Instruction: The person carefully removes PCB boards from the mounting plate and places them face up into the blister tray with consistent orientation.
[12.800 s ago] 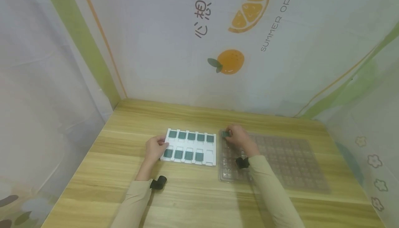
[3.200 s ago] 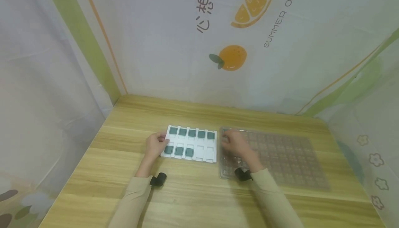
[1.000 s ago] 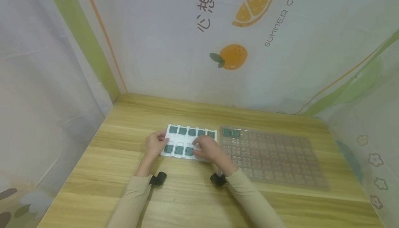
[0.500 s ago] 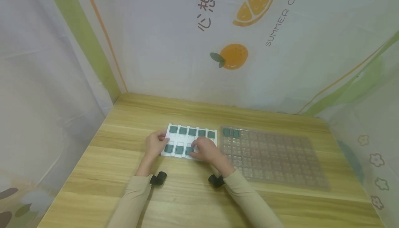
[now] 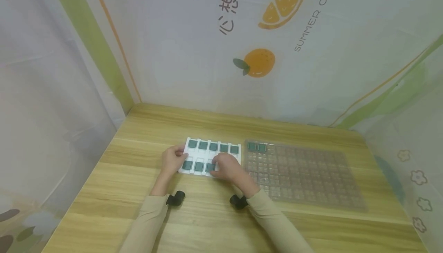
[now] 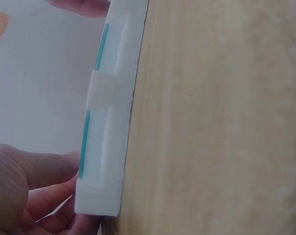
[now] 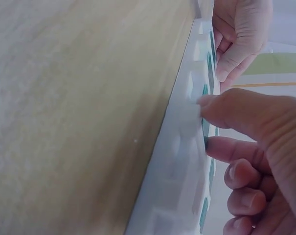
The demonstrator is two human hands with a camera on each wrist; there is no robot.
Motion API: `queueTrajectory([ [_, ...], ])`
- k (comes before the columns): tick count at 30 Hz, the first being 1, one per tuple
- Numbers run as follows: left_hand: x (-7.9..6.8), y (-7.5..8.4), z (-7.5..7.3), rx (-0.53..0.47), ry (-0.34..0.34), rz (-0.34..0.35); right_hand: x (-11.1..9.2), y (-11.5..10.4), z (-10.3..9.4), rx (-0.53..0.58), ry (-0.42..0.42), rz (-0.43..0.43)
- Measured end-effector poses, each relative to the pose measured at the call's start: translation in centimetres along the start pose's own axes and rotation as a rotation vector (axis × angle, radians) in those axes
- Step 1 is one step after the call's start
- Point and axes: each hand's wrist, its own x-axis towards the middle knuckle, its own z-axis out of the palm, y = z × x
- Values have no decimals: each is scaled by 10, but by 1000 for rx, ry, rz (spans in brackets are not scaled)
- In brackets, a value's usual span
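A white tray (image 5: 204,154) holds two rows of thin green square chips, several in the far row and three in the near row. My left hand (image 5: 172,160) grips the tray's left end, thumb on top and fingers underneath in the left wrist view. Over the tray's near right part, my right hand (image 5: 230,167) pinches the third chip (image 5: 210,167) of the near row between thumb (image 7: 221,106) and index finger, its other fingers curled. That hand hides the near row's right slots. In the left wrist view, chips (image 6: 84,144) show edge-on along the white tray.
Right of the white tray lies a clear plastic tray (image 5: 311,176) with many small pockets. Two green chips (image 5: 262,148) sit side by side in its far left corner. Both lie on a wooden table (image 5: 200,222), with a printed curtain (image 5: 180,53) behind.
My right hand has left the clear tray, where two chips now show, and moved left to the white tray. Its thumb and finger have closed on a chip. My left hand stays put.
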Motion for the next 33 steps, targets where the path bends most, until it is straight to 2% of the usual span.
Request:
queueTrajectory([
  [5,0,1,0,-10,-10,-16,1,7,6,23,43,-48],
  [16,-1,1,0,-10,5,21,-2,4,-7,12,-24,28],
  [26,-1,1,0,-17,1,21,-6,13,-10,25,2,43],
  [33,-1,2,0,-24,0,21,-11,22,-14,53,31,19],
])
